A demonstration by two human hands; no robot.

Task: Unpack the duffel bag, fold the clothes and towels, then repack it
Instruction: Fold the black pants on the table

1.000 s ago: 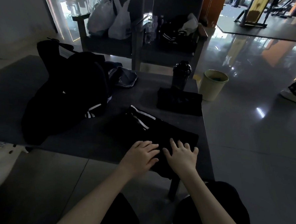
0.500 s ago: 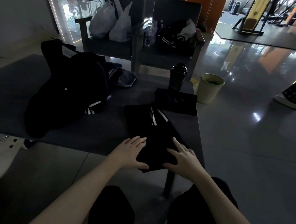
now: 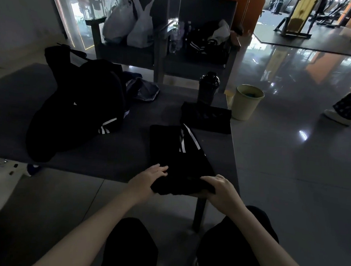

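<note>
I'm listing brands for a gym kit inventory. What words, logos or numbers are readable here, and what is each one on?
No text here can be read.
White plastic bag on the chair: dark printed patch, too blurred to read.
Striped black garment: white stripes only, no lettering visible.
Folded black cloth: faint marks, too dark to read.
Black bottle: no label visible.

- Left of the worktop [image 3: 132, 157]: the duffel bag [image 3: 79, 106] bulks high from near edge to far edge.
- Middle: a bare strip runs between the bag and the striped garment [image 3: 175, 153], open near to far.
- Far right: folded black cloth [image 3: 206, 119] lies flat, with the bottle [image 3: 208, 87] upright just behind it.
- Off the right edge: the bin [image 3: 247, 102] stands on the floor beside the far corner.
</note>
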